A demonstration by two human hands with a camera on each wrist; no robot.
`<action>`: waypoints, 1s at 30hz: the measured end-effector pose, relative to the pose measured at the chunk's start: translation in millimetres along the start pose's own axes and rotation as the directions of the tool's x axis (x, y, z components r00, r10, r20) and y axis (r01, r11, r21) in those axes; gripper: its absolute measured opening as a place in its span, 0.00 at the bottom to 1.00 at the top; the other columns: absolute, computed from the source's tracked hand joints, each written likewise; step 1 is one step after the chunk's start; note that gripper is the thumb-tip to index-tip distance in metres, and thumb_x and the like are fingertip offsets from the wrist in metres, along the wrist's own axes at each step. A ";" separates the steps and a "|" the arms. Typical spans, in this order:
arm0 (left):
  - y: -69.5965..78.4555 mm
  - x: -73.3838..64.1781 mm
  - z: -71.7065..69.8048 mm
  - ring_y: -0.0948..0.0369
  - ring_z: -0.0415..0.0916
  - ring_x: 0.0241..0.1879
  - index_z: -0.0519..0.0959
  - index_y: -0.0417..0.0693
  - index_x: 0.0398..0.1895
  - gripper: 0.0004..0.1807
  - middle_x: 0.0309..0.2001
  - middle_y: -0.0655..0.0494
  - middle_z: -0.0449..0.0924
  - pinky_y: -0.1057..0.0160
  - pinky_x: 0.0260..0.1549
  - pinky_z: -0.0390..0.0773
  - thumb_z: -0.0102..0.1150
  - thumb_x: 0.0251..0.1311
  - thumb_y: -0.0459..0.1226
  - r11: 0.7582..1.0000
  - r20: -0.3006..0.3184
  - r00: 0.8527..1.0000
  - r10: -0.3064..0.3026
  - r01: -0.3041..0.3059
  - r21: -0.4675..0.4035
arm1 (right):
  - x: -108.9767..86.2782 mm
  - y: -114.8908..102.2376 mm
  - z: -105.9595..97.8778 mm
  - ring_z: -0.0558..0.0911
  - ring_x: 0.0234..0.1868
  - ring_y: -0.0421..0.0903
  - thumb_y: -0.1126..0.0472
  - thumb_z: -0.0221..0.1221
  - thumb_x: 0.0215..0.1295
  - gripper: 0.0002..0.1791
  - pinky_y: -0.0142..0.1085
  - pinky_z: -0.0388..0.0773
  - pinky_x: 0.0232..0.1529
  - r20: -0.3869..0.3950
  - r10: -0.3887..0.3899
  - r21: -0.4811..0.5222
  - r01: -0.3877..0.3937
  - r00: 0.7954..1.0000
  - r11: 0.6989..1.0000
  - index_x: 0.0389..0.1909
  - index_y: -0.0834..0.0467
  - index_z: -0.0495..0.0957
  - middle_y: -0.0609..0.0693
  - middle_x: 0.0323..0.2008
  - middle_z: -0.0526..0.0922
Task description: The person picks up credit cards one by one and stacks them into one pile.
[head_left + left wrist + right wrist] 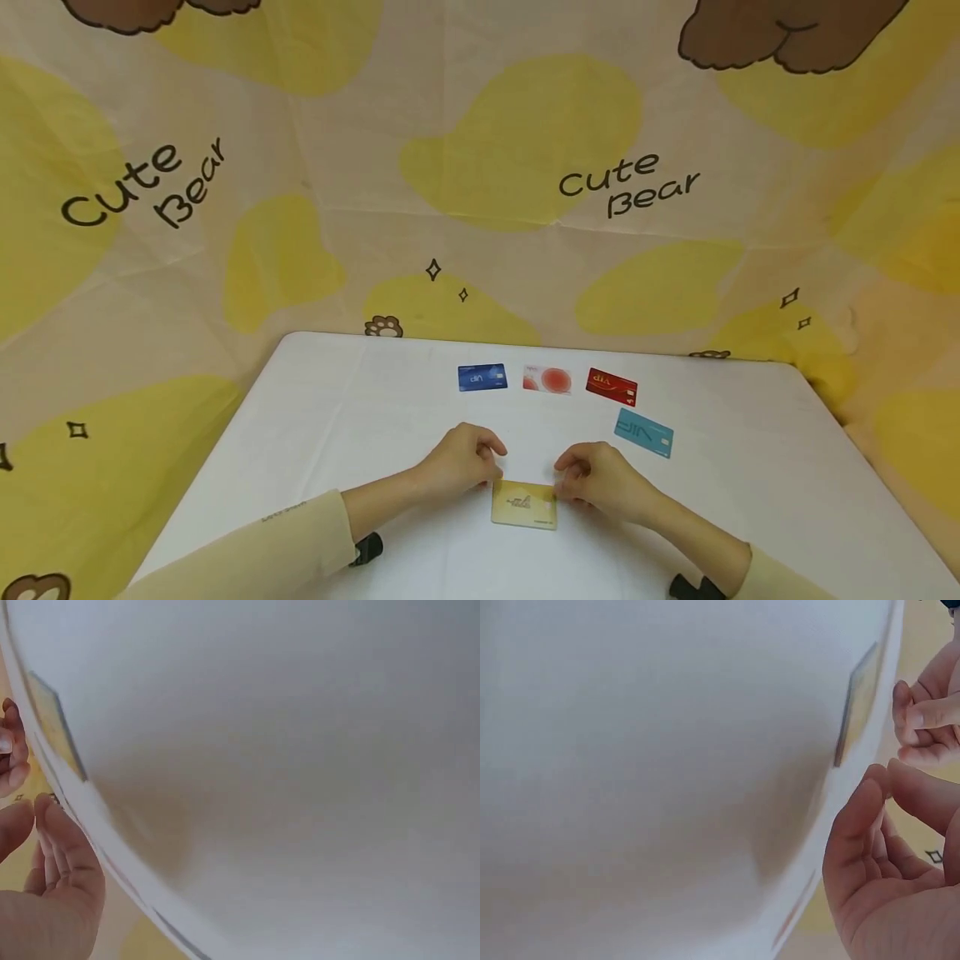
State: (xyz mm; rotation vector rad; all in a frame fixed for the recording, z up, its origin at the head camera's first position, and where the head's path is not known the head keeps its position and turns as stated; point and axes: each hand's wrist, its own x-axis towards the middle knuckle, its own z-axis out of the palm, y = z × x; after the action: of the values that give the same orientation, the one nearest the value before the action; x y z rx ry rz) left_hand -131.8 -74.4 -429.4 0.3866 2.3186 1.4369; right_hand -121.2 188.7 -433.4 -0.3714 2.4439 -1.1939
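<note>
The gold card [523, 517] lies on the table [360, 433], well short of the far edge. The left hand [459, 460] and right hand [603, 479] bracket its far corners, fingers curled; whether they pinch it, I cannot tell. An edge so thin could slip, or uneven pulls skew it. Beyond lie the teal card [644, 432], red card [612, 387], white card [547, 379] and blue card [482, 377].

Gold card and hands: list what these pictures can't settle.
Gold card: small print too small, head view.
Card face: seen too obliquely, both wrist views.
Left hand: cut by right edge, right wrist view.
Right hand: cut by left edge, left wrist view.
Whether hands touch the card: too small to tell, head view.
</note>
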 end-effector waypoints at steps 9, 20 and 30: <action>21.2 22.5 -10.6 0.59 0.74 0.31 0.86 0.35 0.48 0.13 0.31 0.57 0.79 0.66 0.29 0.74 0.70 0.61 0.30 0.996 -0.053 0.996 0.068 -0.066 0.056 | -6.7 -1.0 -22.8 0.81 0.27 0.50 0.66 0.70 0.64 0.11 0.37 0.80 0.25 -0.110 0.050 0.033 -0.046 0.993 0.998 0.46 0.64 0.84 0.50 0.31 0.80; 51.9 56.4 -7.2 0.60 0.73 0.31 0.87 0.42 0.45 0.11 0.32 0.58 0.80 0.66 0.28 0.73 0.73 0.58 0.31 0.987 -0.061 0.986 0.155 -0.153 0.041 | -16.7 6.5 -53.2 0.84 0.32 0.52 0.61 0.68 0.68 0.16 0.39 0.83 0.30 -0.181 0.056 0.033 -0.051 0.982 0.998 0.51 0.66 0.83 0.53 0.36 0.84; 82.3 83.2 -5.4 0.61 0.77 0.34 0.87 0.42 0.48 0.13 0.35 0.55 0.83 0.66 0.33 0.76 0.72 0.60 0.31 0.975 -0.087 0.977 0.193 -0.201 -0.096 | -24.9 19.6 -77.7 0.84 0.37 0.52 0.58 0.66 0.72 0.19 0.38 0.83 0.32 -0.247 0.034 0.005 -0.034 0.968 0.999 0.55 0.67 0.81 0.56 0.37 0.86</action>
State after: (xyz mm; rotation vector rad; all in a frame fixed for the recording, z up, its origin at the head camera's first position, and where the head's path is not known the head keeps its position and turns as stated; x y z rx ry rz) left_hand -205.7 -7.3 -367.9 0.5541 2.3062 1.6866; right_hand -135.9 264.2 -399.9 -0.1880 2.6478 -1.2939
